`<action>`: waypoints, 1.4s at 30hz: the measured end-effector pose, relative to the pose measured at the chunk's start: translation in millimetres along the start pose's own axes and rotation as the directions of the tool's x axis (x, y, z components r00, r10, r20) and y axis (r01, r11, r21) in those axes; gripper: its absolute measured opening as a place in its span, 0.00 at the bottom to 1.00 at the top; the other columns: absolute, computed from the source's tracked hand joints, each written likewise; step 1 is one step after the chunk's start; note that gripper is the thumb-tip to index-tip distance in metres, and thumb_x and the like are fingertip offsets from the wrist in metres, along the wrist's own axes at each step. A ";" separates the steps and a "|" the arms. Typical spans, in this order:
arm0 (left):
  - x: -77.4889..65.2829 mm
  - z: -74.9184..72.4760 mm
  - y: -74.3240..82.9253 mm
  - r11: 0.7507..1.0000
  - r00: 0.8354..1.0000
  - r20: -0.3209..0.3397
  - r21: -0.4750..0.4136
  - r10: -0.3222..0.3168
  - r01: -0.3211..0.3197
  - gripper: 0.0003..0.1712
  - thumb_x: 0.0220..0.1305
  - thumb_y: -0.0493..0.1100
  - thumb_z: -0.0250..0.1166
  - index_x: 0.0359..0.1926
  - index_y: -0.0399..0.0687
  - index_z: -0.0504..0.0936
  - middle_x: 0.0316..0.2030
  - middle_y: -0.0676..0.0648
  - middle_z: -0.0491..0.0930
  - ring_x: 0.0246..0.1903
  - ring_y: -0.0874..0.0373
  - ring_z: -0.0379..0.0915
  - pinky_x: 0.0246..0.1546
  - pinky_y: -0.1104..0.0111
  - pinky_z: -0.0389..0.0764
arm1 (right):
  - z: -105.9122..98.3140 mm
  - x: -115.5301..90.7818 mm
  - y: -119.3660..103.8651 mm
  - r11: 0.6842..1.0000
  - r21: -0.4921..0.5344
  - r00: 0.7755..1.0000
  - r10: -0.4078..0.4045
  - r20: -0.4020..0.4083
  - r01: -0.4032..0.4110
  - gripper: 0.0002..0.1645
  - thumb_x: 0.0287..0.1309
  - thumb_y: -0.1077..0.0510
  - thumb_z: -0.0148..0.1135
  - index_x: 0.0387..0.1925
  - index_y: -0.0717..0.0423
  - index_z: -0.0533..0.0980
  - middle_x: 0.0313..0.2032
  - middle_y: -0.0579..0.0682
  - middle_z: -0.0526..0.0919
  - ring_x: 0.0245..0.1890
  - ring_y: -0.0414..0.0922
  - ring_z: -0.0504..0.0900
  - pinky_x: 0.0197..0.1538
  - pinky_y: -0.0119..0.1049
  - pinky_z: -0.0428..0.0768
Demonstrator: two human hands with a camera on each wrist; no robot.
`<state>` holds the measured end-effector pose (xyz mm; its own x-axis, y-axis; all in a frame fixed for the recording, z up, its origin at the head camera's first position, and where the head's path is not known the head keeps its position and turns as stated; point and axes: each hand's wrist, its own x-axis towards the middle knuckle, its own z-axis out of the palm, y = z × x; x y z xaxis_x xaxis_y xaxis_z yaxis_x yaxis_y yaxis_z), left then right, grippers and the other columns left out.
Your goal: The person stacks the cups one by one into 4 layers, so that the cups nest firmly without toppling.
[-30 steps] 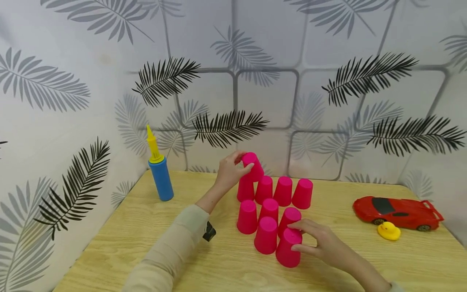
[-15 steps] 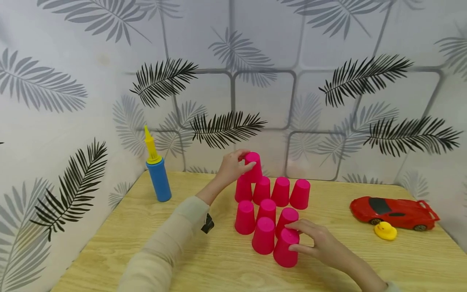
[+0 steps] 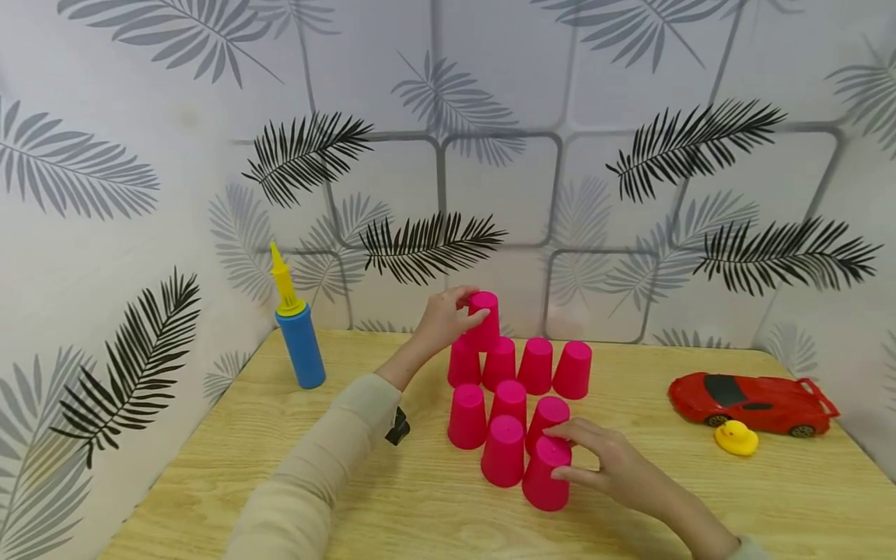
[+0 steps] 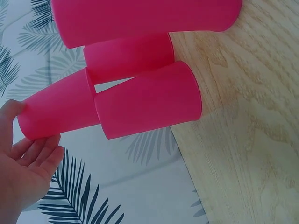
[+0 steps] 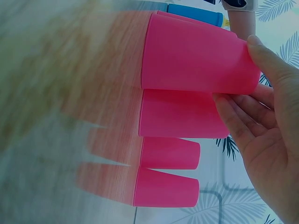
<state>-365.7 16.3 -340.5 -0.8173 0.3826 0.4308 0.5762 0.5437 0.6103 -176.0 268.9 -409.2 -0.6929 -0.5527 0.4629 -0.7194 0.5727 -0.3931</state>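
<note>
Pinched between thumb and fingers of my left hand (image 3: pixel 442 320) is an upside-down pink cup (image 3: pixel 484 330). It sits upright above the two leftmost cups of the back row; in the left wrist view this cup (image 4: pixel 58 107) meets the lower cup (image 4: pixel 149 100) at its rim. My right hand (image 3: pixel 619 467) grips the front right pink cup (image 3: pixel 546 484) near its top, and that cup (image 5: pixel 196 56) stands on the table in the right wrist view. Several more upside-down pink cups (image 3: pixel 502 459) stand close together between the hands.
A blue and yellow hand pump (image 3: pixel 302 350) stands at the table's back left. On the right lie a red toy car (image 3: pixel 756 403) and a yellow rubber duck (image 3: pixel 736 439). Patterned wall covering (image 3: pixel 504 194) rises behind the wooden table (image 3: pixel 434 521).
The cup in my left hand was tilted a second ago and now stands straight over the back row. My right hand keeps its hold. The head view has shifted slightly.
</note>
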 end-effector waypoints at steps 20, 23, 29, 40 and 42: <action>-36.3 -19.6 -25.7 0.969 0.986 -0.154 -0.247 -0.059 0.019 0.28 0.62 0.43 0.68 0.61 0.37 0.75 0.56 0.38 0.80 0.57 0.46 0.78 0.62 0.60 0.77 | -12.5 -17.2 -2.7 0.999 -0.024 0.999 0.024 -0.038 -0.025 0.25 0.49 0.53 0.75 0.50 0.47 0.78 0.41 0.38 0.83 0.39 0.31 0.80 0.39 0.30 0.86; -49.2 -21.7 -30.8 0.962 0.987 -0.148 -0.273 -0.070 0.028 0.27 0.62 0.42 0.68 0.60 0.37 0.76 0.55 0.37 0.81 0.56 0.46 0.78 0.62 0.59 0.77 | -17.8 -23.5 0.3 0.998 -0.045 0.998 0.048 -0.051 -0.051 0.25 0.47 0.54 0.76 0.49 0.45 0.77 0.40 0.35 0.82 0.38 0.30 0.79 0.38 0.29 0.85; -73.9 -23.4 -33.8 0.956 0.995 -0.084 -0.293 -0.052 0.025 0.27 0.61 0.41 0.69 0.60 0.37 0.76 0.54 0.37 0.81 0.56 0.47 0.78 0.62 0.60 0.78 | -31.1 -34.1 12.1 0.984 -0.139 0.987 0.091 -0.135 -0.110 0.27 0.41 0.57 0.79 0.46 0.46 0.78 0.39 0.35 0.83 0.37 0.28 0.77 0.41 0.18 0.80; -103.6 -17.3 -22.4 0.981 0.973 0.230 -0.193 0.019 0.026 0.33 0.59 0.45 0.71 0.62 0.35 0.73 0.57 0.37 0.79 0.58 0.43 0.76 0.62 0.55 0.77 | -56.9 -21.6 47.0 0.980 -0.018 0.824 0.154 -0.544 -0.196 0.34 0.32 0.79 0.74 0.49 0.70 0.76 0.46 0.22 0.74 0.45 0.14 0.74 0.49 0.06 0.70; -107.0 -15.1 -20.9 0.984 0.962 0.272 -0.175 0.028 0.021 0.34 0.59 0.46 0.71 0.62 0.34 0.72 0.57 0.37 0.79 0.58 0.43 0.76 0.62 0.55 0.77 | -57.5 -14.6 50.4 0.979 0.052 0.788 0.188 -0.586 -0.195 0.32 0.35 0.82 0.70 0.49 0.73 0.74 0.47 0.23 0.74 0.46 0.15 0.75 0.50 0.07 0.71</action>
<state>-290.2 -47.3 -389.3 -0.7701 0.5867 0.2503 0.5501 0.4122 0.7263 -199.3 340.7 -390.1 -0.6531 0.0269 0.7568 -0.5721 0.6373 -0.5163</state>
